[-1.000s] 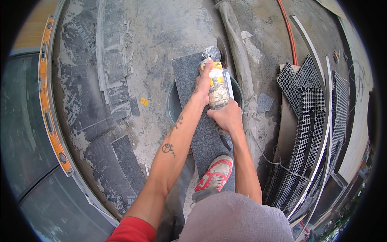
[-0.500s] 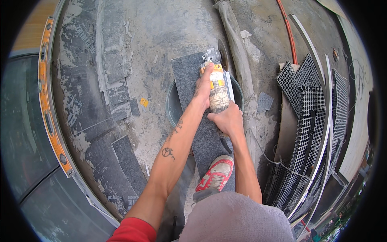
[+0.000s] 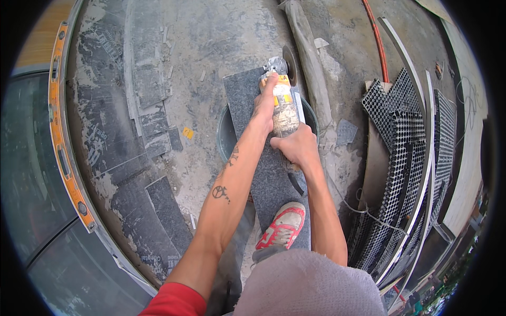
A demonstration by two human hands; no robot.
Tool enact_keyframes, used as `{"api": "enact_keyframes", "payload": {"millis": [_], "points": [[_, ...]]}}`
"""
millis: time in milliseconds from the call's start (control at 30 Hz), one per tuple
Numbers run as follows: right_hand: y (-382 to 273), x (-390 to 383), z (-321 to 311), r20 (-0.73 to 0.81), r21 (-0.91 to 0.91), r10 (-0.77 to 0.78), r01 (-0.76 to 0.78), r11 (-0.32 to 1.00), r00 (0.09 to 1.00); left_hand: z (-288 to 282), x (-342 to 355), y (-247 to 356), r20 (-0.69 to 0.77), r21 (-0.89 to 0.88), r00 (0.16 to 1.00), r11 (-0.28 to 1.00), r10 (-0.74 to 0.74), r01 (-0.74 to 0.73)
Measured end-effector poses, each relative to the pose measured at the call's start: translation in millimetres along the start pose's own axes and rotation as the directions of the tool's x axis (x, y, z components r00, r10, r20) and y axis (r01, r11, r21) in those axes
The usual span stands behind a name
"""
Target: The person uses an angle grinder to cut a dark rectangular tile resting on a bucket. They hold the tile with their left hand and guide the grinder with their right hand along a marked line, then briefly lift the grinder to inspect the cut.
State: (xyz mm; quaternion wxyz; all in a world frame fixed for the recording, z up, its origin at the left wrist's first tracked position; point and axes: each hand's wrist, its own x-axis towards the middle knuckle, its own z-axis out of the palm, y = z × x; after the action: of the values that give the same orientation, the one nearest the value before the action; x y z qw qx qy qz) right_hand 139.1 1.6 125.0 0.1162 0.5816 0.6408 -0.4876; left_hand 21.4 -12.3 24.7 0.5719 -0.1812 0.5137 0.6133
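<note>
An angle grinder [image 3: 284, 113] with a dusty, pale body and dark disc sits over a long speckled dark grey stone slab [image 3: 242, 87]. My left hand [image 3: 266, 102] is closed round its upper body, thumb near the head. My right hand [image 3: 298, 145] grips its rear part, lower down. The disc is upright at the slab's right edge, beside a pale strip; whether it touches stone I cannot tell. The slab lies across a round grey-green bucket [image 3: 225, 142]. My red-and-white shoe [image 3: 282, 226] rests on the slab's near part.
An orange spirit level [image 3: 66, 168] lies along the left edge. Grey stone offcuts [image 3: 163, 210] lie left of me. A cloth-covered long bundle [image 3: 305, 47], an orange hose [image 3: 379, 47], black perforated panels [image 3: 395, 137], metal strips [image 3: 421, 95] and a loose cable lie to the right.
Both hands and the grinder have shifted slightly toward the top of the picture since the middle frame, along the slab's right edge. The grip looks the same.
</note>
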Motion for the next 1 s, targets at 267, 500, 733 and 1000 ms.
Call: {"api": "enact_keyframes", "payload": {"millis": [267,500,733,1000], "points": [[7.9,-7.7,6.4,-0.040,0.012,-0.047,0.047,0.999,0.998,0.0,-15.5,-1.9,-0.002,0.010,1.000,1.000,-0.004,0.004],[13.4,-9.1,7.3,-0.061,-0.020,-0.049,0.047,0.999,0.997,2.7,-20.3,-6.0,0.019,-0.007,1.000,1.000,0.001,-0.001],[18.0,-9.6,11.4,-0.069,-0.046,-0.046,0.043,0.998,0.997,-2.1,-18.4,-10.2,0.033,-0.024,0.999,1.000,0.008,-0.007],[22.5,-15.5,12.9,-0.062,-0.014,-0.035,0.034,0.999,0.997,-10.4,-14.8,-21.3,0.044,-0.011,0.998,0.999,0.035,-0.035]]}}
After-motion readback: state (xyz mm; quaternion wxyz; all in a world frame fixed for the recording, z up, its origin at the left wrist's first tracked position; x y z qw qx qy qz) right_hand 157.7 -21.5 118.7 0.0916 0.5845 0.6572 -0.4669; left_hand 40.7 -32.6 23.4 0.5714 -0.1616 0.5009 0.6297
